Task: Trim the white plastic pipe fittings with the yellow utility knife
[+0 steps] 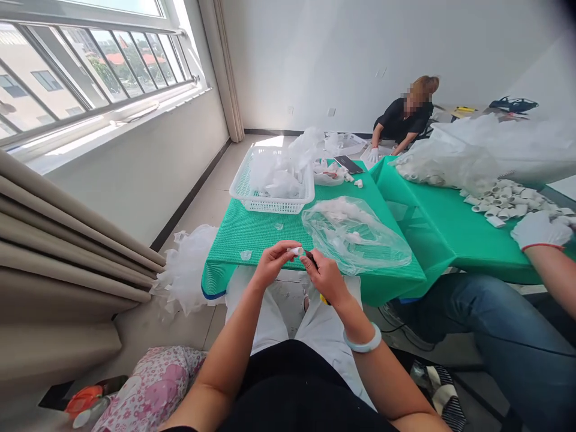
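Note:
My left hand [272,263] pinches a small white tubular piece [296,251] above the near edge of the green-covered table [265,237]. Wrapped round a dark-handled tool [310,257], my right hand [327,277] holds its tip close to the open end of the piece; whether they touch is unclear. Something yellow shows below my right hand. Just beyond lies a clear plastic bag [360,237] with white pieces in it. Two small clear scraps [245,255] rest on the cloth to the left.
A white basket [272,206] holds clear plastic. Behind the bag are more white pieces and a dark flat object [348,164]. A gloved hand [542,230] of a person at right touches a pile of white fittings [508,201]. Another person [400,123] bends down at the back.

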A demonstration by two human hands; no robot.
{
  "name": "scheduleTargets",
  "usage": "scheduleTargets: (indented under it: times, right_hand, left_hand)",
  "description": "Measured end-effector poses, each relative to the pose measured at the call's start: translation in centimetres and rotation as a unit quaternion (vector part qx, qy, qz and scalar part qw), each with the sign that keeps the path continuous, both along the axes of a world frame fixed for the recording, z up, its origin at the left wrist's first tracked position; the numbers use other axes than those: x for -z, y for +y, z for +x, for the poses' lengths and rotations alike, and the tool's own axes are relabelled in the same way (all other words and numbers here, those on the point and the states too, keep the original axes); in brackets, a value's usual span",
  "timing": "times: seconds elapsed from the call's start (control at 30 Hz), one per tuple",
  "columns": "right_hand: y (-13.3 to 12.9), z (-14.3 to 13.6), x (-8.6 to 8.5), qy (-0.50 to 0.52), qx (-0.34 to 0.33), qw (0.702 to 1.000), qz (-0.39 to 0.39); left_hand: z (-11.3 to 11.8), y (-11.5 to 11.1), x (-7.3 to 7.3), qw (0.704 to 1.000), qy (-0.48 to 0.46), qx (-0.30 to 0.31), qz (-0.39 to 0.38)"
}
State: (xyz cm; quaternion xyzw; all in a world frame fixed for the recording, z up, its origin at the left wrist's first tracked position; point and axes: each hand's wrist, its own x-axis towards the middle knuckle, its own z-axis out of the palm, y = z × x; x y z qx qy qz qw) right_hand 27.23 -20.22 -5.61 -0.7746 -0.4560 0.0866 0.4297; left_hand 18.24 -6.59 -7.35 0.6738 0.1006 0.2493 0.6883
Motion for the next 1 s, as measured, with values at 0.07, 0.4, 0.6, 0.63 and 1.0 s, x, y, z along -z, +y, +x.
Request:
scheduleTargets:
  times: [0.07,0.4,0.6,0.63,1.0]
  right_hand:
    - [-0.3,-0.2,-0.5,-0.038,0.001,0.999,0.002]
    - [-1.8,-0.2,-2.0,-0.055,-0.006,0.998,0.017]
    - [-2.7,0.9,-3.5,-0.130,-0.054,0.990,-0.018]
    - [-2.8,1.1,-3.8,-0.146,-0.067,0.987,-0.026]
    - [-3.8,1.4,-4.8,-0.245,-0.081,0.965,-0.037]
  left_hand:
    - [-0.4,-0.8,-0.5,1.000,0.002,-0.013,0.010]
    - [-1.2,-3.3,-2.9,0.985,-0.062,-0.074,0.141]
    - [-1.8,-3.6,-4.0,0.963,-0.058,-0.056,0.257]
    - [-1.8,-3.6,-4.2,0.957,-0.059,-0.062,0.276]
    - [-2.3,-4.8,-5.3,0.928,-0.034,-0.115,0.353]
